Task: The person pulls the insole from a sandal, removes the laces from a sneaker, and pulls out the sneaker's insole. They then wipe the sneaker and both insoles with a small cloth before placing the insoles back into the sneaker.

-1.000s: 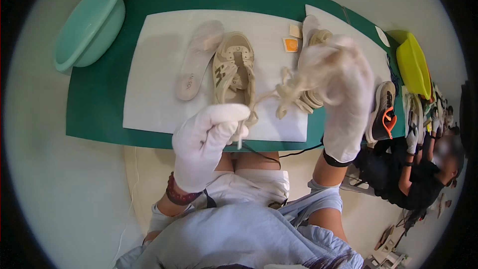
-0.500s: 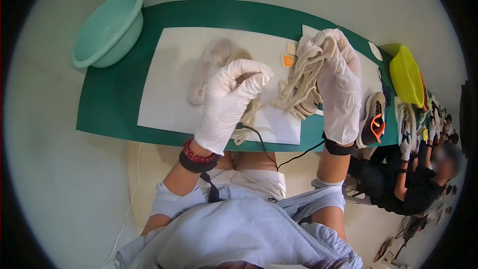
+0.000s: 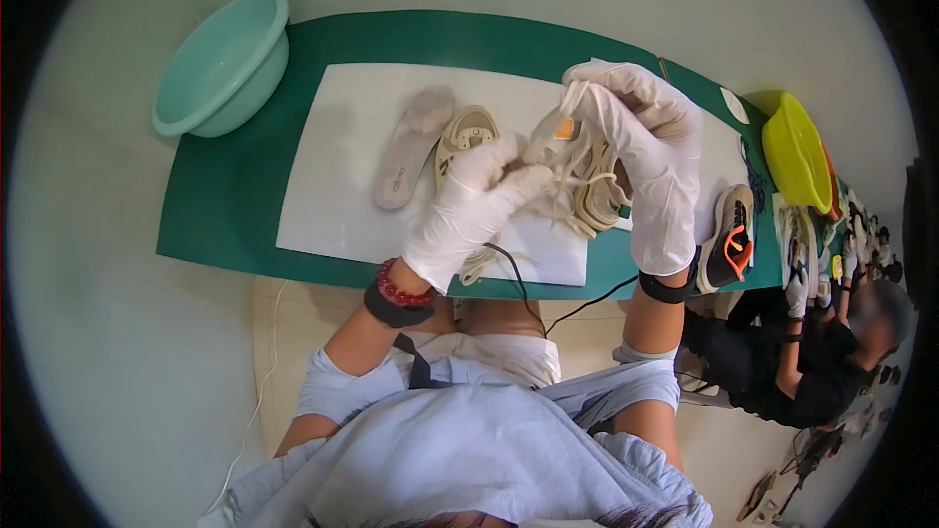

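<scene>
Both my hands wear white gloves above the white board. My right hand (image 3: 646, 142) is closed on an off-white shoelace (image 3: 569, 174), whose strands hang below its fingers. My left hand (image 3: 474, 200) reaches toward it, thumb and fingers closed on a part of the lace, slightly blurred. Beneath the laces lies a beige shoe (image 3: 599, 198), partly covered by my right hand. Its mate, another beige shoe (image 3: 469, 127), stands behind my left hand. A pale insole (image 3: 411, 152) rests to the left of that shoe.
A white board (image 3: 323, 166) lies on the green table (image 3: 225, 205). A mint basin (image 3: 220, 68) stands at the left, a yellow basin (image 3: 794, 152) at the right. Near the right edge is a dark shoe with orange trim (image 3: 729, 240). A co-worker (image 3: 792, 362) sits to the right.
My left hand has moved right, toward the laces. My right hand has shifted slightly left and turned, bringing the lace strands with it. More of the left shoe shows.
</scene>
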The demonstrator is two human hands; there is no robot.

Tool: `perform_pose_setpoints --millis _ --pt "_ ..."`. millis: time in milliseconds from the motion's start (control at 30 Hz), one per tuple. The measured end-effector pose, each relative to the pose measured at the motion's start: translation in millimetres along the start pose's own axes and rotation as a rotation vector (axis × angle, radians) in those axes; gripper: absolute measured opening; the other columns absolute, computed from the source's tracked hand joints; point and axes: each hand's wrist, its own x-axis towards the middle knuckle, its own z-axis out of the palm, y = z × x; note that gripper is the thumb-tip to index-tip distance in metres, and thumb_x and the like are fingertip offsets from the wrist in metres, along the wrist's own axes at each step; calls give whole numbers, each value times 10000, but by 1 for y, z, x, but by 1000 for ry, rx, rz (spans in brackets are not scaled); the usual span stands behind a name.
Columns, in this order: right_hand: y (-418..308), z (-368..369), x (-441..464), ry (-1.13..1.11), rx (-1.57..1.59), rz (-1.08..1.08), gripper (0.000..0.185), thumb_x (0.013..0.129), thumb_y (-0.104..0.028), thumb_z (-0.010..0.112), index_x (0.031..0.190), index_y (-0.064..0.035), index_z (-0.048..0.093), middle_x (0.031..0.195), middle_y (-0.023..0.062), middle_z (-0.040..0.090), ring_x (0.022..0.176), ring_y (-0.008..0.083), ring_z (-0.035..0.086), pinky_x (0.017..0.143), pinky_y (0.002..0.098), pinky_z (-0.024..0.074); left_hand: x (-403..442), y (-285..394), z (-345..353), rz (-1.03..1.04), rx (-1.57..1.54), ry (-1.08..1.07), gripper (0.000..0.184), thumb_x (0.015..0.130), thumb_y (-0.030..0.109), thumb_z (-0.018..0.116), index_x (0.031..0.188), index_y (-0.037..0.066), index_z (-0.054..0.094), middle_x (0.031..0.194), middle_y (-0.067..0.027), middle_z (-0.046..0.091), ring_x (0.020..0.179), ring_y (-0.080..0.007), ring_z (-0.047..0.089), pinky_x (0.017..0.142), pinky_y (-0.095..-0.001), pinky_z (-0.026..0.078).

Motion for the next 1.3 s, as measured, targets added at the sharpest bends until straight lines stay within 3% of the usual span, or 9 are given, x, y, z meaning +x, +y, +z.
perform_pose_setpoints --millis 233,267,367,567,667,833,967,1167,1300 --pt "46 -52 -2 206 -986 -386 208 919 -121 719 1121 -96 760 966 119 705 817 228 655 737 316 518 -15 12 -25 139 -86 273 134 1008 73 673 1125 19 711 1005 10 718 901 -36 625 805 -191 516" --pt "52 -57 -4 196 -922 -331 201 943 -118 696 1128 -57 745 978 99 702 842 198 647 778 309 511 -20 19 -26 94 -15 286 145 1020 113 657 1144 76 724 993 31 730 764 16 552 615 -161 409" --pt "56 -64 -11 166 -681 -178 217 1006 -136 637 1133 22 712 1017 58 697 911 139 632 885 297 492 -25 23 -22 80 -109 307 156 1012 98 663 1151 85 732 990 51 731 743 48 514 586 -139 359" --pt "45 -63 -17 126 247 -74 279 1063 -250 574 1136 -9 694 1039 41 670 976 140 611 929 300 475 -28 20 -20 110 15 254 232 980 -1 663 1207 21 706 1071 -21 734 960 -90 686 864 -238 560" --pt "42 -70 -14 -40 430 -67 283 1062 -254 560 1190 -23 661 997 27 656 930 136 600 875 282 481 -31 10 -15 99 -22 269 254 978 -2 659 1229 20 695 1094 -30 731 874 -54 660 759 -203 545" --pt "14 -39 3 188 16 -414 279 1011 -205 616 1166 19 674 840 -13 591 706 107 498 630 232 404 -37 8 -29 -112 -202 221 305 1019 88 632 1319 34 644 1009 2 677 744 -11 523 614 -176 429" --pt "-19 -29 14 12 -102 -162 251 975 -213 672 1089 0 741 772 6 663 703 106 579 676 246 479 -37 7 -29 -110 -163 261 362 1029 152 644 1374 45 609 948 26 634 723 -6 484 593 -175 392" --pt "-14 11 12 169 -589 -152 356 914 -358 767 1058 -34 738 771 154 682 666 225 618 680 328 504 -32 36 8 -44 -120 113 386 998 131 685 1368 50 609 942 13 634 705 -9 486 599 -172 391" --pt "-16 9 10 69 -335 -223 401 933 -403 743 1052 -20 738 761 131 673 679 197 599 654 332 479 -18 20 14 -77 -47 -38 418 981 99 692 1374 19 572 930 6 651 843 -55 593 740 -212 482"
